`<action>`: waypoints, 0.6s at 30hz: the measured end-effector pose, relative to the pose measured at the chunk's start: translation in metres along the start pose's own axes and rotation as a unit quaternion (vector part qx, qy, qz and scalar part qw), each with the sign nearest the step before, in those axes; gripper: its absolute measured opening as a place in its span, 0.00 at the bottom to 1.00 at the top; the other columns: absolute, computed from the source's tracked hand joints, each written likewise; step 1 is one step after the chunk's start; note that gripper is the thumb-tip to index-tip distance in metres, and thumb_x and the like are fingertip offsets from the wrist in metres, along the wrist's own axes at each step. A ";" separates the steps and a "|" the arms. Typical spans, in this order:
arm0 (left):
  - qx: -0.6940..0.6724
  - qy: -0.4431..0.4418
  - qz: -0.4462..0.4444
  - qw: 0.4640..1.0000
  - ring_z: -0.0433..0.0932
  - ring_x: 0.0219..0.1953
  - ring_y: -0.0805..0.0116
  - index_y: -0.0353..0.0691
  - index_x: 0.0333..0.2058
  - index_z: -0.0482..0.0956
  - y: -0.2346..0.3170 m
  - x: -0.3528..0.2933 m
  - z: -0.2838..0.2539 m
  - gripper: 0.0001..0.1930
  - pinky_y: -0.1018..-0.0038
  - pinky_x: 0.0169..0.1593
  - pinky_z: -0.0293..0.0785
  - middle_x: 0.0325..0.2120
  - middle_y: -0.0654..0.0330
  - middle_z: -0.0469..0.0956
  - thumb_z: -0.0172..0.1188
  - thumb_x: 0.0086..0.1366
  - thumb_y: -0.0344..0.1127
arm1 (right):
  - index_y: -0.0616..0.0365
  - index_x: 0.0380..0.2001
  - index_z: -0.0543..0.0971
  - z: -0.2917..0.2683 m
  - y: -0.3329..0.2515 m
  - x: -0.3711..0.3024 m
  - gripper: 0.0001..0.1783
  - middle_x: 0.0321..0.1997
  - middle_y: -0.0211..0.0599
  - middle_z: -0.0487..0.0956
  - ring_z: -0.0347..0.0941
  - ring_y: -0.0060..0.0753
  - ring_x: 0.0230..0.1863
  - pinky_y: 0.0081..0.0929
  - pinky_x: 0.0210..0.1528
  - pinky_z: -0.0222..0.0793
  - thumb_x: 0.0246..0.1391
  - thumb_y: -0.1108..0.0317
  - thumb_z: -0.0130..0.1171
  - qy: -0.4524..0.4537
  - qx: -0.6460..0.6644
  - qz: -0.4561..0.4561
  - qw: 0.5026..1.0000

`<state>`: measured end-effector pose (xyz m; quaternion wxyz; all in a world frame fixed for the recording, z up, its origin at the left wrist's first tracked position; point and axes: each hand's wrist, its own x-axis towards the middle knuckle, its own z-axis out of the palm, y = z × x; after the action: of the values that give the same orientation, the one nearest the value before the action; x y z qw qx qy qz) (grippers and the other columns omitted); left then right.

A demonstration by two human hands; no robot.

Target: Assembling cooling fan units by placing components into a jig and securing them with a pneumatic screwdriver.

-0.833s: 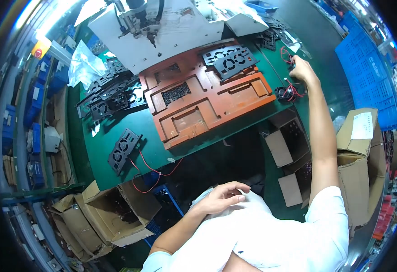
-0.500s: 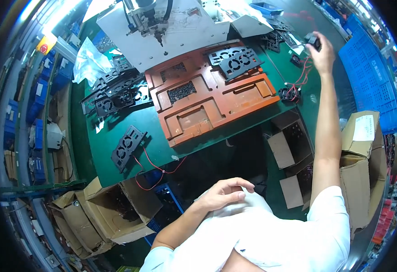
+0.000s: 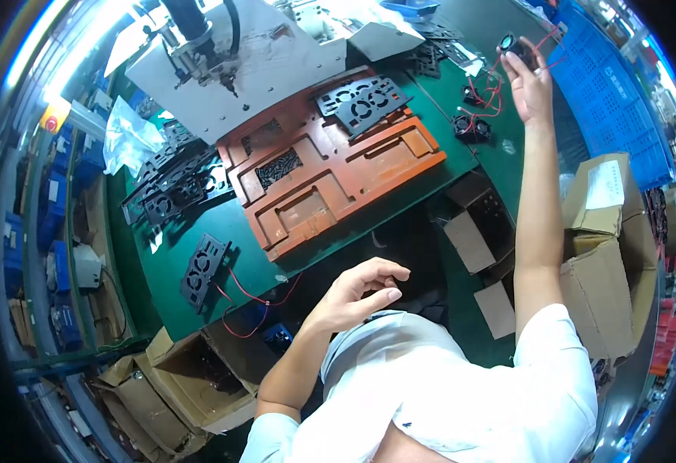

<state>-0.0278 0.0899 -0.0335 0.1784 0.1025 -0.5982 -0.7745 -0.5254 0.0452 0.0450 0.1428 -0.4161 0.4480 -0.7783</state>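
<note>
right hand [image 3: 533, 91]: holding small black fan [image 3: 509, 46], well right of orange fixture [image 3: 338, 171], finger contact unclear | left hand [image 3: 357, 295]: loosely half-curled, fixture's near side | wired fans [image 3: 473, 130]: beside fixture's right

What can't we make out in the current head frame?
Head view: part of the held black fan; the right hand covers it.
Head view: count of black screws in the orange fixture; too small, heaped.
Head view: count of black fan brackets piled left; overlapping.
Head view: top of the machine tool head; cut by upper edge.
Head view: contents of lower-left cardboard box; shadowed.
</note>
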 end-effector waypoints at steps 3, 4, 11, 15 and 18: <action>0.015 -0.013 -0.006 1.000 0.78 0.44 0.70 0.39 0.52 0.83 0.003 0.013 -0.006 0.13 0.77 0.48 0.79 0.47 0.56 0.79 0.64 0.71 0.33 | 0.64 0.61 0.71 -0.009 0.000 -0.006 0.28 0.56 0.48 0.78 0.78 0.46 0.57 0.35 0.63 0.77 0.58 0.87 0.62 0.045 0.054 0.060 0.996; 0.015 0.000 -0.001 1.000 0.79 0.45 0.68 0.40 0.51 0.84 0.005 0.015 -0.006 0.12 0.75 0.50 0.80 0.48 0.55 0.80 0.64 0.71 0.35 | 0.64 0.61 0.71 -0.014 -0.004 -0.004 0.28 0.56 0.48 0.78 0.78 0.46 0.57 0.35 0.63 0.77 0.58 0.87 0.62 0.050 0.050 0.057 0.996; -0.045 0.067 -0.057 0.995 0.80 0.48 0.69 0.37 0.50 0.84 -0.014 0.009 0.000 0.14 0.72 0.53 0.80 0.46 0.57 0.82 0.66 0.69 0.37 | 0.60 0.60 0.76 -0.008 -0.042 0.035 0.31 0.53 0.35 0.80 0.78 0.29 0.53 0.27 0.59 0.75 0.53 0.79 0.72 0.050 -0.163 -0.027 0.985; -0.066 0.075 -0.093 0.991 0.81 0.49 0.67 0.39 0.51 0.83 -0.029 0.001 0.012 0.15 0.70 0.54 0.80 0.45 0.57 0.82 0.67 0.69 0.38 | 0.63 0.59 0.73 0.012 -0.059 0.025 0.26 0.45 0.40 0.81 0.77 0.27 0.40 0.25 0.40 0.78 0.61 0.66 0.65 0.094 -0.156 -0.251 0.951; -0.085 0.092 -0.083 0.989 0.81 0.48 0.67 0.38 0.52 0.82 -0.026 0.002 0.005 0.16 0.71 0.53 0.80 0.47 0.56 0.82 0.67 0.69 0.38 | 0.62 0.61 0.75 0.053 -0.091 -0.020 0.32 0.55 0.37 0.80 0.77 0.29 0.54 0.28 0.59 0.75 0.52 0.80 0.73 0.114 -0.254 -0.273 0.921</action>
<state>-0.0355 0.0990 -0.0573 0.1758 0.2076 -0.5009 -0.8216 -0.4584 0.0769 0.1226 -0.2376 -0.4530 0.5133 -0.6890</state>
